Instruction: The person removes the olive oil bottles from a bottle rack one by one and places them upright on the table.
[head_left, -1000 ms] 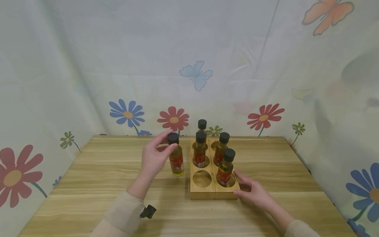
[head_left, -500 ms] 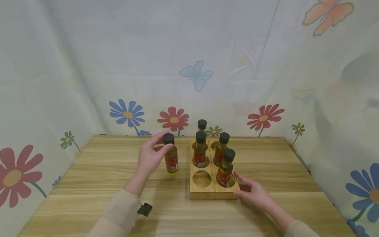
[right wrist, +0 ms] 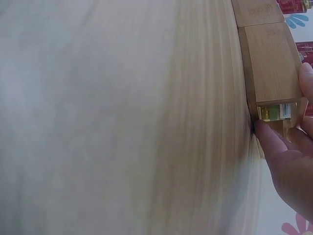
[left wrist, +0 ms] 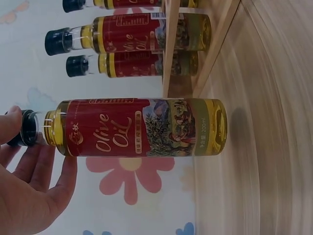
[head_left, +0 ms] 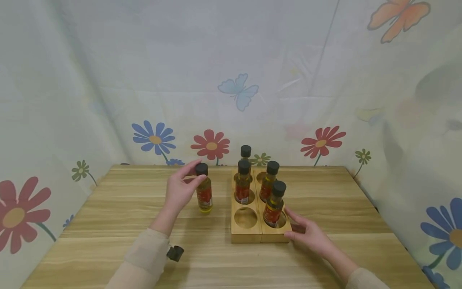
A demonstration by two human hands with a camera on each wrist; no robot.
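Observation:
My left hand [head_left: 180, 190] pinches the black cap of an olive oil bottle [head_left: 204, 194] between thumb and fingers. The bottle stands upright left of the wooden rack [head_left: 246, 237]; in the left wrist view its red "Olive Oil" label [left wrist: 115, 127] faces the camera. Its base is close to the tabletop; whether it touches is unclear. My right hand [head_left: 312, 237] holds the rack's near right corner. In the right wrist view, the fingers [right wrist: 274, 142] lie against its end, where part of a bottle [right wrist: 276, 112] shows through an opening.
Several matching bottles stand in the rack, among them a near right one [head_left: 274, 206] and a middle left one [head_left: 243, 186]. The near left hole [head_left: 246, 218] is vacant. A flowered cloth [head_left: 173, 80] hangs behind the wood-grain table [head_left: 126, 200].
My left hand has moved the olive oil bottle a little leftward, away from the rack. My right hand and the rack have stayed in place.

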